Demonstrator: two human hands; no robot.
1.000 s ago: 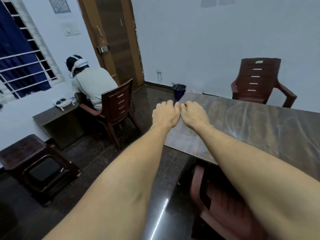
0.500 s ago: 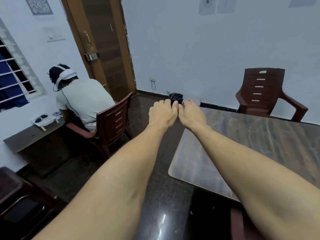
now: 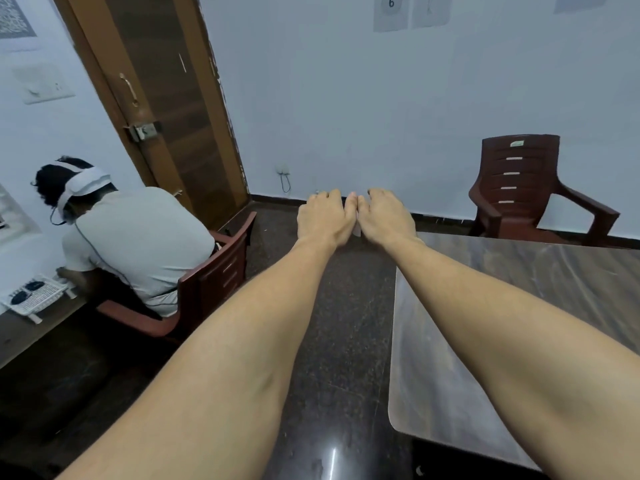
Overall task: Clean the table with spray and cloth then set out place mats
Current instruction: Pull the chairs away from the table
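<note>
The dark wood-grain table (image 3: 561,271) fills the right side, its rounded near-left corner low in the frame. Both my arms stretch straight ahead over the dark floor beside it. My left hand (image 3: 325,216) and my right hand (image 3: 386,216) are side by side, backs up, thumbs touching, past the table's far-left corner. Their fingers curl under, out of sight, and nothing shows in either hand. No spray bottle, cloth or place mat is in view.
A brown plastic chair (image 3: 523,188) stands at the wall behind the table. On the left a person in a grey shirt (image 3: 138,244) sits on another brown chair (image 3: 214,282) at a side counter. A wooden door (image 3: 166,109) is shut.
The view has swung up and left, so the table has slid to the right and the stool has left the frame. My hands stay together, now over the floor instead of the table.
</note>
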